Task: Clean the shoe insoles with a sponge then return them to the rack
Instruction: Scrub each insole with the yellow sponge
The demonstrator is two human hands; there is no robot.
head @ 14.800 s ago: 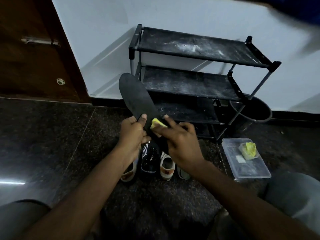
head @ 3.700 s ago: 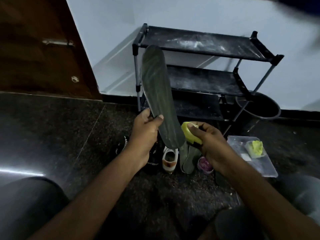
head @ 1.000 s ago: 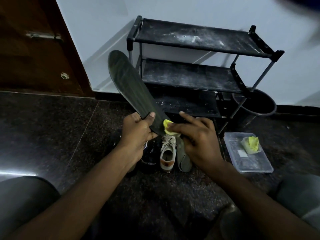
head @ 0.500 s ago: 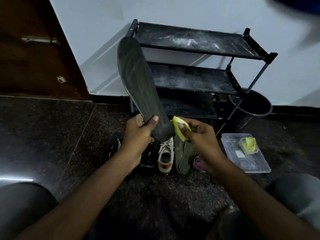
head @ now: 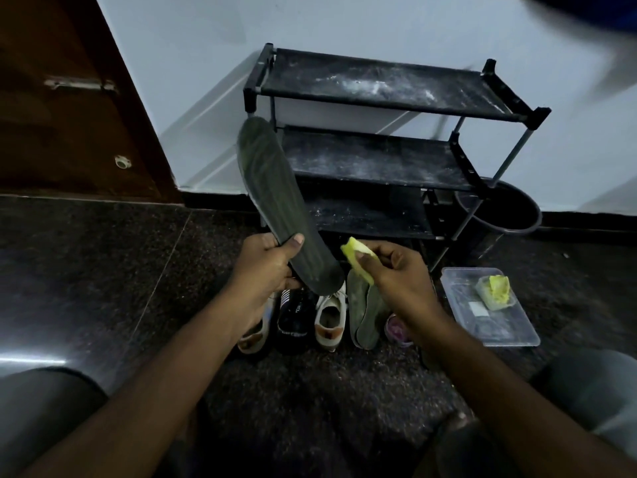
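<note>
The left hand grips the insole, long axis pointing to eleven o'clock, while the right hand pinches the sponge just beside its lower end.

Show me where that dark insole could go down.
Dusty shelves of the black metal shoe rack lie bare, as does the dark stone floor left of the shoe row. Crowded: from that row to the clear plastic tray.

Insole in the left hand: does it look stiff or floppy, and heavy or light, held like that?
Probably stiff: the insole stands nearly straight though the left hand grips only its lower end. Likely light, since thumb and fingers alone hold it up. Thin, so hard pressing may flex it.
</note>
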